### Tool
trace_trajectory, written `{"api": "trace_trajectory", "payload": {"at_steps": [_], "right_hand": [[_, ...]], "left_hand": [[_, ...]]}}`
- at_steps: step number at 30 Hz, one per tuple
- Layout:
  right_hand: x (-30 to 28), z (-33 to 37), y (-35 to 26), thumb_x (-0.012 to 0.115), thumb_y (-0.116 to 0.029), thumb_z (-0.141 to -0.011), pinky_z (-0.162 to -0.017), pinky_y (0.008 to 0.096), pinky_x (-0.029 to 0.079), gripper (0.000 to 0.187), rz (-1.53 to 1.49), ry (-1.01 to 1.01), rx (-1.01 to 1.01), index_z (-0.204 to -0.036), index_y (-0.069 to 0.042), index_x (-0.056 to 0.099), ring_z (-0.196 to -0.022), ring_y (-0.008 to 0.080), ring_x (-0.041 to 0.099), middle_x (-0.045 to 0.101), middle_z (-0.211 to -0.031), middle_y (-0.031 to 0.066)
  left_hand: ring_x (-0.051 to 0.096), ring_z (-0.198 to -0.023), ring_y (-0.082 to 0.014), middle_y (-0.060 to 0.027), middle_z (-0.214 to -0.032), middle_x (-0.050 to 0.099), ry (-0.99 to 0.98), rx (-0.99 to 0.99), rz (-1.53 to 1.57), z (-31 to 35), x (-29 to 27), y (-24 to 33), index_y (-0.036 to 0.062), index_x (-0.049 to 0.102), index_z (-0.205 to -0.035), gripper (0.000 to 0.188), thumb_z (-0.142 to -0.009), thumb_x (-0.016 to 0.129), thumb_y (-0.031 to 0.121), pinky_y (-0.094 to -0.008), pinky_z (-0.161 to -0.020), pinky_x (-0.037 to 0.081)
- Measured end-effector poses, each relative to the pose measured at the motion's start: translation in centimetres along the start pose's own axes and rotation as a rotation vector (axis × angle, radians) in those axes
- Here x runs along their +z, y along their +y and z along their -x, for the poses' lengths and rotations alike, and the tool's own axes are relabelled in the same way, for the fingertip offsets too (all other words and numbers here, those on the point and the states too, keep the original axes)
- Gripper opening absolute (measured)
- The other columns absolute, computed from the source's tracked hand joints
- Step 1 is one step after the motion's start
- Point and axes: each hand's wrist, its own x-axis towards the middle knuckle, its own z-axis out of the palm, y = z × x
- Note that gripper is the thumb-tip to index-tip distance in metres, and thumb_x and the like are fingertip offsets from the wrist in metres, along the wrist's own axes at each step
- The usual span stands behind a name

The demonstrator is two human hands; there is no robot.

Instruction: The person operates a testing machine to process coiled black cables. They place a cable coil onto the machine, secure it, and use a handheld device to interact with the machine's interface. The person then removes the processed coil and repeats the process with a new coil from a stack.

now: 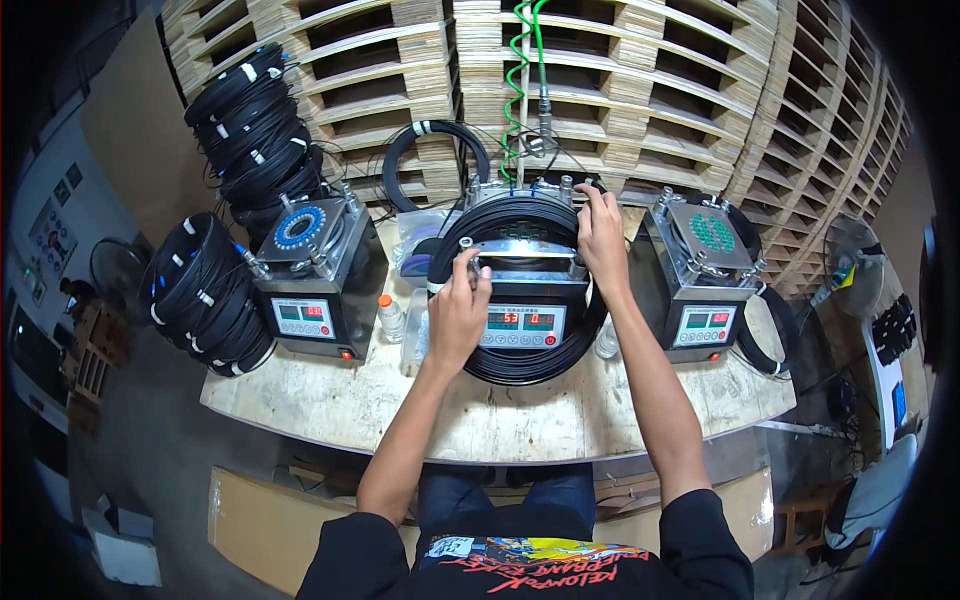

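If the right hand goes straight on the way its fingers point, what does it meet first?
Probably the green coiled hose hanging before the stacked pallets; the right hand already rests on the black cable coil. Depth is unclear.

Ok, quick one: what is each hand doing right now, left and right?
Left hand: closed on a knob at the left end of the metal bar across the middle machine.
Right hand: fingers curled on the black cable coil; a firm grip cannot be told.

A glossy black plastic-coated cable coil [520, 290] is being held around a shiny metal machine [522, 262], which is being supported on a rough, matt wooden table [500, 415].
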Motion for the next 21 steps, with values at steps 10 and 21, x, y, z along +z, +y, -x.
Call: {"api": "trace_trajectory", "payload": {"at_steps": [10,21], "right_hand": [[-0.5,7.0,-0.8,0.054,-0.012,-0.095,-0.073,0.0479,0.048,0.019,0.072,0.263,0.340,-0.111,-0.004,0.059,-0.086,0.0398,0.065,0.068,-0.094,0.0221],[-1.6,9.5,-1.0,0.065,-0.002,-0.086,-0.071,0.0310,0.042,0.039,-0.193,0.370,0.071,-0.123,-0.007,0.052,-0.078,0.0186,0.045,0.047,-0.088,0.0043]], "left_hand": [[0.039,-0.131,-0.0400,-0.0222,-0.140,0.045,0.139,0.285,-0.253,-1.5,0.2,-4.3,0.0071,0.046,-0.144,0.069,-0.093,0.056,0.052,-0.0502,-0.111,0.027],[0.037,-0.137,-0.0413,-0.0208,-0.147,0.043,0.164,0.259,-0.237,-0.8,1.3,-4.9,0.0061,0.043,-0.146,0.074,-0.098,0.038,0.062,-0.0503,-0.113,0.028]]}}
